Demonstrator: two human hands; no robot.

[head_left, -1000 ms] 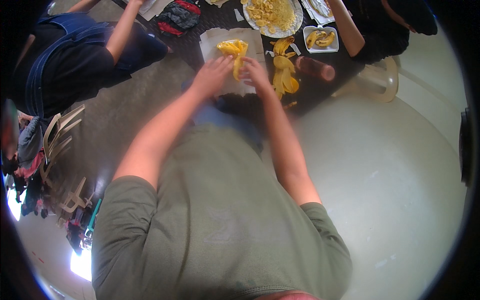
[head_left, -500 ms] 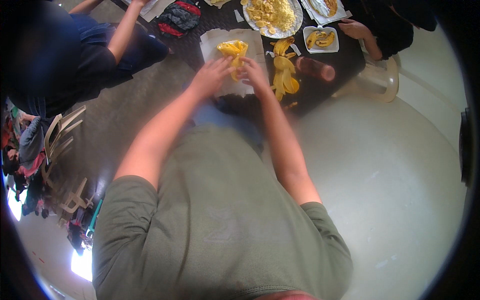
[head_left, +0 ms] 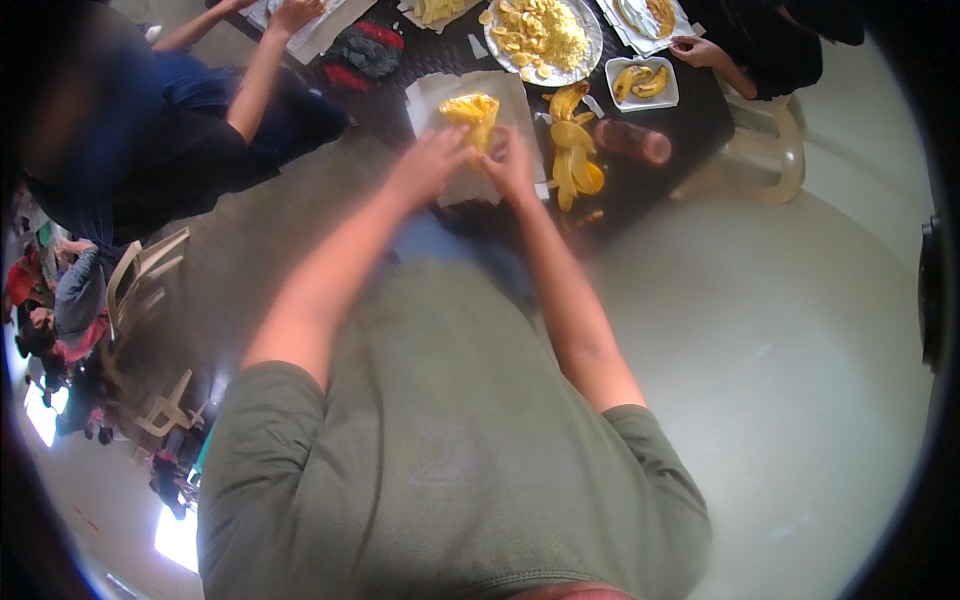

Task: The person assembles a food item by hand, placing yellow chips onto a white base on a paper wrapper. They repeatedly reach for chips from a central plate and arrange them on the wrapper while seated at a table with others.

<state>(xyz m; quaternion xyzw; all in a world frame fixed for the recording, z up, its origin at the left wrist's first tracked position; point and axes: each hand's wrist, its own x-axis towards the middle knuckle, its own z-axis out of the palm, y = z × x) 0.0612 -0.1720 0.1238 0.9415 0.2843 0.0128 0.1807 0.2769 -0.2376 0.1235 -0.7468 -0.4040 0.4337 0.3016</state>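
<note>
A shiny yellow bundle, apparently a small clear bag with yellow food in it, is over a sheet of white paper at the table's near edge. My right hand pinches its lower, narrower end with curled fingers. Against the bundle's left side is my left hand, its fingers smeared by motion. Just right of the paper, yellow banana peels lie in a row on the dark table.
A reddish bottle lies beside the peels. Behind it are a white tray of bananas and a silver plate of yellow slices and shreds. A black-and-red cloth bundle lies at left. Other people's hands work at both sides.
My left hand has shifted slightly down and right along the yellow bundle. My right hand's fingers have drawn in at its lower end. The view has also shifted a little.
</note>
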